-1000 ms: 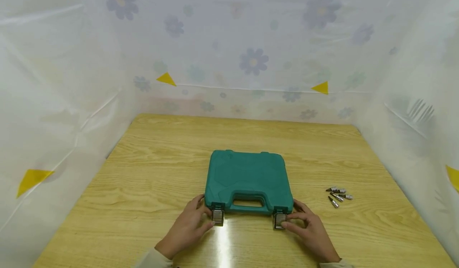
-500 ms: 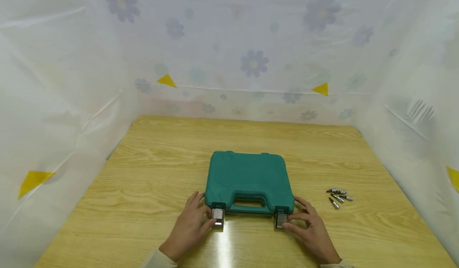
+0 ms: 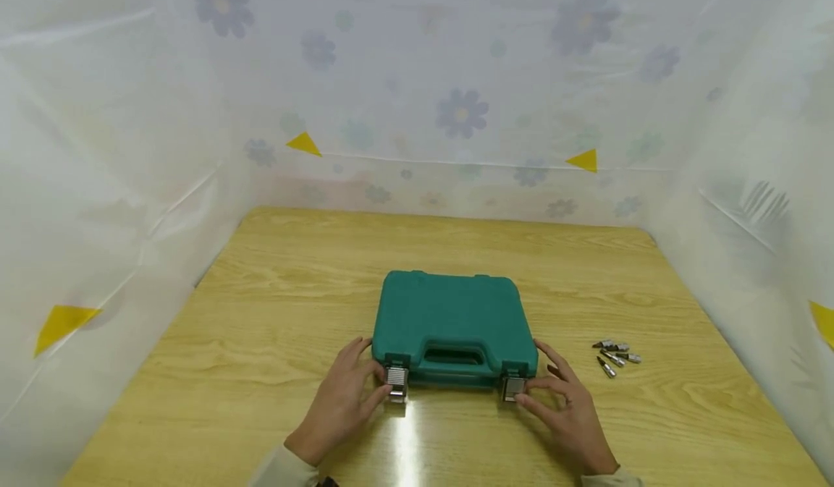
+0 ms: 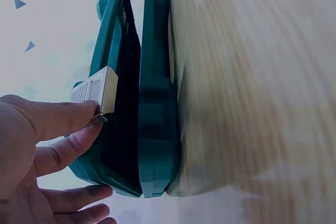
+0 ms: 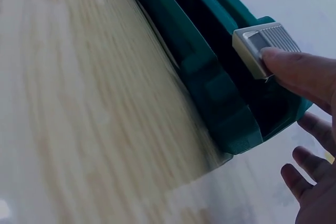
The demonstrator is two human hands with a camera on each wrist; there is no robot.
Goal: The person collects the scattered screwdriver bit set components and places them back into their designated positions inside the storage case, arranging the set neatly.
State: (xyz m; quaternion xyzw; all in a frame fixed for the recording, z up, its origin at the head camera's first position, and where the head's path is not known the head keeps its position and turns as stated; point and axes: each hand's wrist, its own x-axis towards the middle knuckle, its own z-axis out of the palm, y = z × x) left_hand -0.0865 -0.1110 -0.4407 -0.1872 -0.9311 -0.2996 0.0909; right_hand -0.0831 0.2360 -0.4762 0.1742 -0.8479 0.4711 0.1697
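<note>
A green plastic tool case [image 3: 456, 306] lies on the wooden table with its handle side toward me. Its lid is raised a little, and both wrist views show a dark gap above the bottom half [image 4: 156, 77]. At the front left corner my left hand [image 3: 339, 404] pinches a metal latch [image 3: 396, 378] between thumb and index finger. My right hand [image 3: 568, 414] pinches the other latch [image 5: 262, 45] the same way. The other fingers of both hands spread beside the case. What lies inside is too dark to make out.
Several small metal bit sockets [image 3: 614, 357] lie in a loose group on the table [image 3: 293, 291], right of the case. Pale flowered sheeting [image 3: 404, 96] with yellow triangles encloses the table's back and sides.
The lid's front edge has risen from the bottom half, with both hands lifting it by the latches. The bit sockets have stayed where they were.
</note>
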